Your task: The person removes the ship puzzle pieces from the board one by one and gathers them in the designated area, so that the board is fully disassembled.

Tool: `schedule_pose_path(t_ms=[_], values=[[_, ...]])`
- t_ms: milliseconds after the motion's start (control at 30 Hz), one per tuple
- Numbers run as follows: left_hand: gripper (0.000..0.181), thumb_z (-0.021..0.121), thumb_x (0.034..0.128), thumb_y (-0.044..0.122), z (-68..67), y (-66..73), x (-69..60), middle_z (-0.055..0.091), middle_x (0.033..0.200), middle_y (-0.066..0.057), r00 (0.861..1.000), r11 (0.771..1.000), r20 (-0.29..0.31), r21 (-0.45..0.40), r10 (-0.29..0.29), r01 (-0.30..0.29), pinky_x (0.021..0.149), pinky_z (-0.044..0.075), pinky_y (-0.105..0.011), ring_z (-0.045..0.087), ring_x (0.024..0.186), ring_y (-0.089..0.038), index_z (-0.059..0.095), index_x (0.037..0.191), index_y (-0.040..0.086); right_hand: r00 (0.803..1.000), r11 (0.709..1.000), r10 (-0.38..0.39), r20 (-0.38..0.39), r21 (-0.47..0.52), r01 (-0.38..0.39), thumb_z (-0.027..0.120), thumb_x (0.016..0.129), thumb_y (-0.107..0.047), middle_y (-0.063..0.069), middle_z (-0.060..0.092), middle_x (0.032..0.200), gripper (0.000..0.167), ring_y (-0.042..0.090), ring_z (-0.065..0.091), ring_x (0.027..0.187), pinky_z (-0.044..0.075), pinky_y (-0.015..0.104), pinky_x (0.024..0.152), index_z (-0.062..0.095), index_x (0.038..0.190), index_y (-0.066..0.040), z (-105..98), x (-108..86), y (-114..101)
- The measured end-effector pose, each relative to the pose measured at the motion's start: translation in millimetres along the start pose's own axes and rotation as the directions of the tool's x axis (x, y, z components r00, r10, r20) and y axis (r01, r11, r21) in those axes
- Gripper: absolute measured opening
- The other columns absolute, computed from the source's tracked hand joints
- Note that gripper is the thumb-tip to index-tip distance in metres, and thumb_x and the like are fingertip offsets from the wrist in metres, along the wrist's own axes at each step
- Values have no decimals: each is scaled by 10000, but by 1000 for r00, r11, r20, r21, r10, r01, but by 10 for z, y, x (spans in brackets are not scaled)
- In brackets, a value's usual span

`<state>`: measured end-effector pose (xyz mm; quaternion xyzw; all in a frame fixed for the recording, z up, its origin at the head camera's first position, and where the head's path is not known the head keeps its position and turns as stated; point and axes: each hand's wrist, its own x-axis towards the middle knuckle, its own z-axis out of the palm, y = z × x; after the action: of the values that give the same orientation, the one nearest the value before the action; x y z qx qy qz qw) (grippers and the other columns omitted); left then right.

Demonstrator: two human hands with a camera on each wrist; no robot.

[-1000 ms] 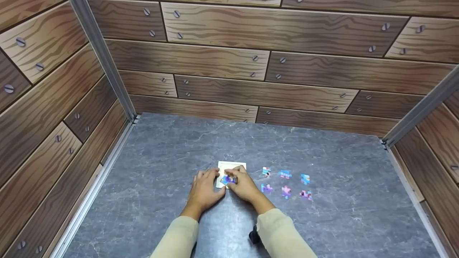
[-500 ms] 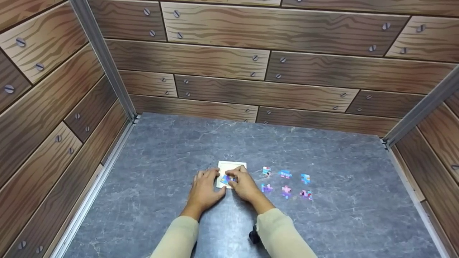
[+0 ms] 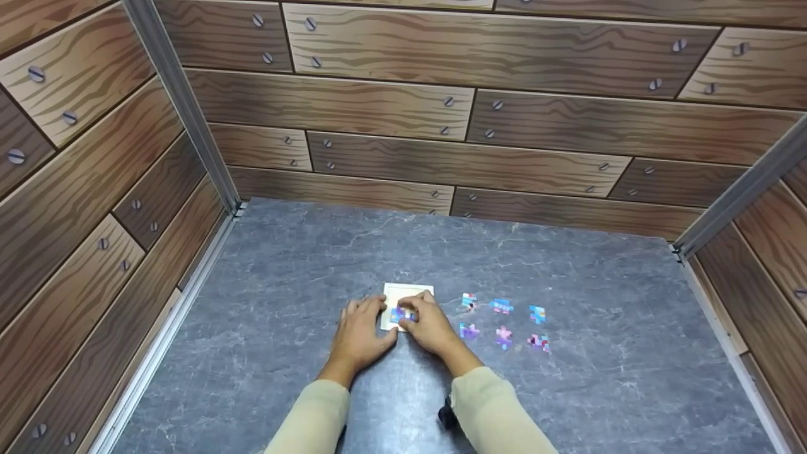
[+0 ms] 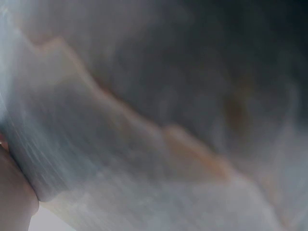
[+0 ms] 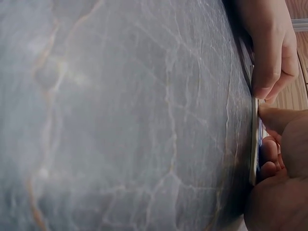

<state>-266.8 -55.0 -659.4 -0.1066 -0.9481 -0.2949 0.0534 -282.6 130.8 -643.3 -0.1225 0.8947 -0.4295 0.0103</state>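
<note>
A small white puzzle tray (image 3: 408,288) lies flat on the table in the head view. My left hand (image 3: 360,331) rests at its left side, with the index fingertip on the left edge and the thumb by the front edge. Over the tray's right half, my right hand (image 3: 430,325) has its thumb and fingers curled on a blue and purple jigsaw piece (image 3: 397,314) in the front part. My fingers hide some of that piece, so whether other pieces lie beside it I cannot tell. In the right wrist view, both thumbs meet near the tray's edge (image 5: 253,149).
Several loose jigsaw pieces lie in two rows to the right, among them a blue one (image 3: 502,306) and a pink one (image 3: 503,336). A small black object (image 3: 447,416) sits by the right sleeve. Wood-patterned walls (image 3: 378,113) enclose the grey marbled table (image 3: 302,252).
The blue and purple piece has turned slightly and sits straighter in the tray. My right fingers have shifted a little with it; my left hand stays in place.
</note>
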Motion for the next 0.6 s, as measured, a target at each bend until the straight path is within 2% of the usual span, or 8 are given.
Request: schedule_pose_path(t_ms=[200,400,600], values=[[494,740,913,462,2,-6,2,641,1542,27,1000,1000,-2,-4,2,-2,1146,438,-509,565,1317,-269,685,1322,190,1000,1000,-7,12,-25,7,752,940,3,122,591,1174,392,166,565,949,500,311,929,722,1331,-4,-12,11,-5],[501,741,912,463,6,-10,2,644,1535,25,1000,1000,-5,4,1,-1,1145,438,-506,567,1310,-267,684,1329,191,1000,1000,-18,19,-20,18,761,921,8,121,582,1152,456,149,541,903,479,258,848,708,1374,3,-12,21,-2],[496,746,907,461,6,-7,5,645,1536,27,1000,1000,-6,-2,-3,3,1141,436,-511,564,1321,-267,686,1321,193,999,999,-18,32,-31,19,777,906,9,116,583,1145,395,164,562,969,498,296,910,734,1298,-24,-21,29,-9]])
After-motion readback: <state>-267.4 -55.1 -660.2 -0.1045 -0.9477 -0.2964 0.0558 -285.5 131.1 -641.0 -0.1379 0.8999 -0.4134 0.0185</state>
